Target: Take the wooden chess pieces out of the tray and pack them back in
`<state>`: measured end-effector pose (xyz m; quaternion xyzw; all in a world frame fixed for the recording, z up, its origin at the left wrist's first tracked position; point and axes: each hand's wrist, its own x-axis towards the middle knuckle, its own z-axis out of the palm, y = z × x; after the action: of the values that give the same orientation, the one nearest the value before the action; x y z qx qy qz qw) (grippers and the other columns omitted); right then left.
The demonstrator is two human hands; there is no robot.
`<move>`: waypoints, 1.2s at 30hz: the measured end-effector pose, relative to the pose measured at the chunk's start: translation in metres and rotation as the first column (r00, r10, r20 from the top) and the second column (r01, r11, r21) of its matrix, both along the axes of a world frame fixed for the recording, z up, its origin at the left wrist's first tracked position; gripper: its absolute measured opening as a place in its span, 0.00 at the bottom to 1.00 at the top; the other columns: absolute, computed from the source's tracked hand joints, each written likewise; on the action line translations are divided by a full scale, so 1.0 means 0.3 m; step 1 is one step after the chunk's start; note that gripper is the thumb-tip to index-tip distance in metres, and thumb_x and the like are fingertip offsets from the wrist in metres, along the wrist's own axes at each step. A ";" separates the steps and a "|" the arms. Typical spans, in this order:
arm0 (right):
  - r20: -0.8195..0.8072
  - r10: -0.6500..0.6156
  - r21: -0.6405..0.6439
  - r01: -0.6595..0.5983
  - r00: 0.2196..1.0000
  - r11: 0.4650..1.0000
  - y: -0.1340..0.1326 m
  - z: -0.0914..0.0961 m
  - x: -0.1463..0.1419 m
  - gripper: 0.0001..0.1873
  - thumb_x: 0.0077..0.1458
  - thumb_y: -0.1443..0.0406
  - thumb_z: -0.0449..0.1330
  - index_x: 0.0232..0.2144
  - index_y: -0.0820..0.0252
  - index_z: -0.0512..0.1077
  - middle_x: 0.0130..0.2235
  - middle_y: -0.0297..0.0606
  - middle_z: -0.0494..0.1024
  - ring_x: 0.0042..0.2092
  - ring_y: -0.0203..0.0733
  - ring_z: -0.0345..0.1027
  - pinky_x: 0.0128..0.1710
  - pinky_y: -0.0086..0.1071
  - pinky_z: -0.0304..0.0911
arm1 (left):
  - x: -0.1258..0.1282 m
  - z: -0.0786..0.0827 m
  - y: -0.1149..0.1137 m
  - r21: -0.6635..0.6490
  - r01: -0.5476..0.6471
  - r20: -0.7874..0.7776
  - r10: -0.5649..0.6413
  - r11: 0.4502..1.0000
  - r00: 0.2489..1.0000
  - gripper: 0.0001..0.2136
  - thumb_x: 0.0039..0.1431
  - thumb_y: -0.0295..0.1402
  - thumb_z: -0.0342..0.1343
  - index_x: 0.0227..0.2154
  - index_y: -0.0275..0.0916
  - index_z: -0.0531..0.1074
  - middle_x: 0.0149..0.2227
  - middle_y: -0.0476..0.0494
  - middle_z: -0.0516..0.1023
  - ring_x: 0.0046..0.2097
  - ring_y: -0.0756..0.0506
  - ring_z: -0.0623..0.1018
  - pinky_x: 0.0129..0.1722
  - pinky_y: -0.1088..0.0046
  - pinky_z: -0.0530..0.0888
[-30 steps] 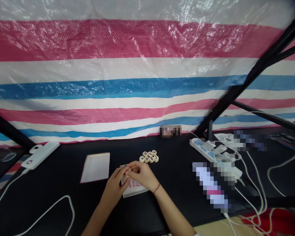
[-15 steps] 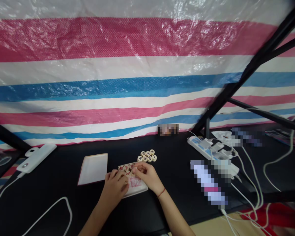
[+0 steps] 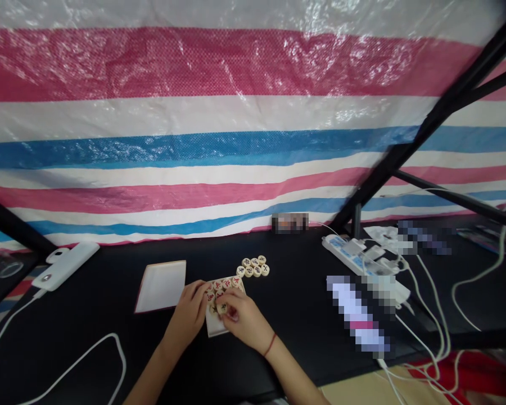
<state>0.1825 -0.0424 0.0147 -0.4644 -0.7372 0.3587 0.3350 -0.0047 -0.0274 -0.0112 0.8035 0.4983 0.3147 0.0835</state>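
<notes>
1. Red thread circles the wrist of the right hand, whose fingers gather into a pinch over the pieces at the near part of the white card. Whether they grip a piece is hidden.
2. Left hand: fingers loosely apart, not pinching, their tips against the card's left edge.
3. Cream xiangqi pieces with red characters lie crowded on the card, partly under both hands.
4. Cream pieces with dark characters sit in a tight cluster just beyond the card, on the black tabletop.
5. Left of the card, near it, lies a white tray; farther left, a white power bank.
6. Right of the card, well apart, lies a white power strip, with white cables beyond it.
</notes>
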 end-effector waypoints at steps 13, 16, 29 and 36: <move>0.511 0.001 0.080 -0.048 0.859 0.996 -0.019 0.013 -0.019 0.10 0.54 0.68 0.56 0.40 0.54 0.70 0.37 0.36 0.76 0.36 0.40 0.71 0.31 0.27 0.59 | 0.011 -0.047 0.043 -0.067 0.002 -0.002 -0.002 0.998 1.000 0.15 0.63 0.30 0.42 0.48 0.39 0.69 0.49 0.39 0.73 0.50 0.44 0.74 0.53 0.62 0.72; 0.521 0.009 0.078 -0.058 0.853 0.995 -0.017 0.013 -0.036 0.10 0.53 0.69 0.56 0.39 0.54 0.70 0.36 0.36 0.77 0.36 0.40 0.72 0.31 0.26 0.57 | 0.009 -0.046 0.045 -0.079 0.008 0.014 -0.007 0.997 1.000 0.15 0.64 0.30 0.41 0.47 0.39 0.70 0.48 0.40 0.73 0.49 0.44 0.75 0.53 0.62 0.72; 0.529 -0.257 0.093 0.246 0.809 0.965 0.217 0.099 0.146 0.12 0.57 0.64 0.54 0.41 0.54 0.75 0.45 0.39 0.76 0.43 0.40 0.71 0.39 0.27 0.61 | 0.039 0.040 0.029 0.085 0.067 -0.109 -0.057 0.994 0.992 0.16 0.63 0.36 0.47 0.52 0.40 0.68 0.51 0.39 0.72 0.53 0.41 0.69 0.53 0.60 0.69; 0.737 -0.115 -0.071 0.245 0.666 0.967 0.397 0.085 0.137 0.12 0.53 0.65 0.58 0.40 0.58 0.77 0.42 0.43 0.79 0.44 0.45 0.73 0.41 0.31 0.63 | 0.058 0.046 0.024 0.305 0.151 -0.045 -0.145 0.940 0.988 0.12 0.62 0.31 0.48 0.45 0.38 0.71 0.42 0.41 0.76 0.48 0.43 0.71 0.50 0.62 0.68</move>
<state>0.2238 0.0766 0.0401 -0.6648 -0.7275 0.1692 0.0097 0.0126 -0.0201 0.0027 0.8453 0.3824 0.3724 -0.0246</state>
